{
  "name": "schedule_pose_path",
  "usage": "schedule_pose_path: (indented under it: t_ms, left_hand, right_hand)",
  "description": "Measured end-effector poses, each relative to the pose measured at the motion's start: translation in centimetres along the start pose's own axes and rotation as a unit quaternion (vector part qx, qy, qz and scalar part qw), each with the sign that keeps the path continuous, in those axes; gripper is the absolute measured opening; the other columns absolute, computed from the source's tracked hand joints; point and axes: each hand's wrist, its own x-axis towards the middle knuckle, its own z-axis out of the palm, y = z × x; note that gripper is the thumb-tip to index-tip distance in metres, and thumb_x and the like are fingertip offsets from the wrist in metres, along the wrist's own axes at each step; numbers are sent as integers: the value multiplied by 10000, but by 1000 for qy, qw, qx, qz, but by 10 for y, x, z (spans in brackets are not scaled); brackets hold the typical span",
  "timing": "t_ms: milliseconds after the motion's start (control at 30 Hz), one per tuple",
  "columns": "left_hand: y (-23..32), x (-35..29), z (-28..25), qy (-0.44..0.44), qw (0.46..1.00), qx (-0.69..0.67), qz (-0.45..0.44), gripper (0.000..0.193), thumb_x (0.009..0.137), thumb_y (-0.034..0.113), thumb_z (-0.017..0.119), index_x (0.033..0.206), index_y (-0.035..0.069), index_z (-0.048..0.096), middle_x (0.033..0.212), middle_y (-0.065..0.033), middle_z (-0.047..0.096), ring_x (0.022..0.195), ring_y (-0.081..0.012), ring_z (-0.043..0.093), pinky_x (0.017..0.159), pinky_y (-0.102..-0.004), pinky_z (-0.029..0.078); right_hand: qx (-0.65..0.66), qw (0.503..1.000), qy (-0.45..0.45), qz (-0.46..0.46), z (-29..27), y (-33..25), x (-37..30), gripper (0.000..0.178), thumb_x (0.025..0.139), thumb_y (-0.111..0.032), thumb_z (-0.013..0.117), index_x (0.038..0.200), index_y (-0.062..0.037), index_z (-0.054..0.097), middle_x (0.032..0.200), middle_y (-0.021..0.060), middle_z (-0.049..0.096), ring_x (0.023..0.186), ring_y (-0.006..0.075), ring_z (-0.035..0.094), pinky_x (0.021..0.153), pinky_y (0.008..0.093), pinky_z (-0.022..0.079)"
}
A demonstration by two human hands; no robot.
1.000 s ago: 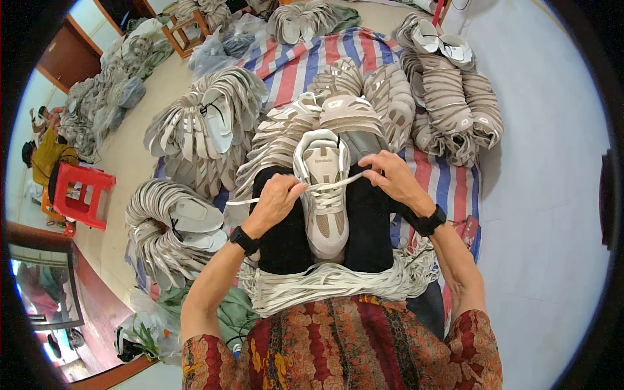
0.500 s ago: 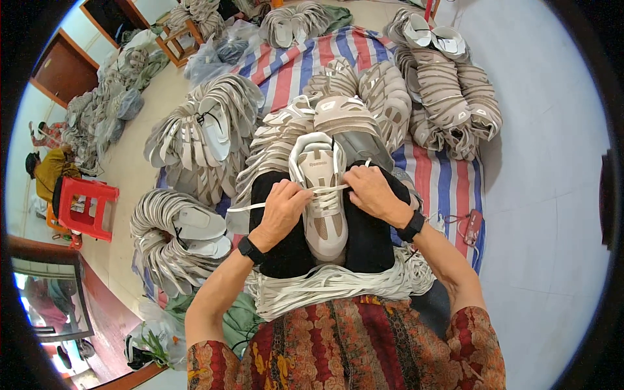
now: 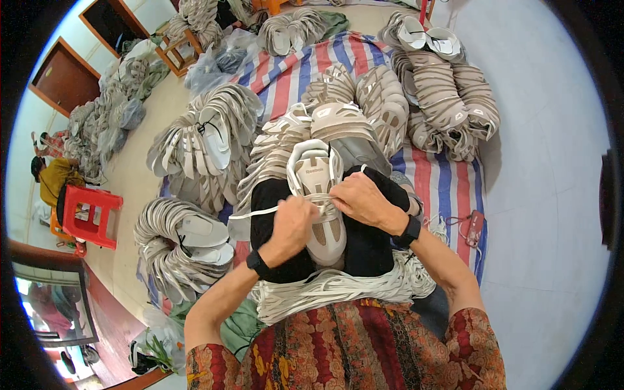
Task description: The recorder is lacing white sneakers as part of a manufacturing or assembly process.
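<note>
A beige and white shoe (image 3: 320, 179) lies on my lap, on black trousers, toe toward me. My left hand (image 3: 294, 221) pinches a flat white shoelace (image 3: 253, 212) whose end trails off to the left. My right hand (image 3: 361, 197) rests over the shoe's middle, its fingers closed on the lace where it crosses the eyelets. Both hands meet over the shoe. Each wrist wears a black band. A thick bundle of white laces (image 3: 338, 289) lies across my lap, just below the shoe.
Stacks of beige shoe uppers surround me: left (image 3: 195, 140), lower left (image 3: 175, 244), ahead (image 3: 338, 107) and upper right (image 3: 448, 91), on a striped sheet (image 3: 448, 185). A red plastic stool (image 3: 88, 214) and a seated person (image 3: 52, 179) are at far left.
My hands have drawn closer together over the shoe. The lace, stretched wide a second ago, is now pulled in at the middle with its loose end hanging left.
</note>
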Motion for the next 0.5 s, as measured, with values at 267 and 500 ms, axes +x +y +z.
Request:
schedule_pose_path:
  t_ms: [267,500]
  left_hand:
    - [1,-10,-15,43,990,-132,-7,297,670,30,650,926,52,502,831,-110,459,810,-290,476,717,-370,393]
    - [-15,-5,-17,-13,989,-141,35,365,643,-25,645,976,70,528,867,-104,438,820,-273,457,740,-338,395]
  right_hand:
    - [133,989,39,58,2,8,1,99,764,-128,568,787,-32,554,680,122,546,641,302,541,577,365,415]
    - [181,977,14,110,4,15,-1,154,769,-161,543,750,-9,556,662,158,571,628,328,565,576,394,437]
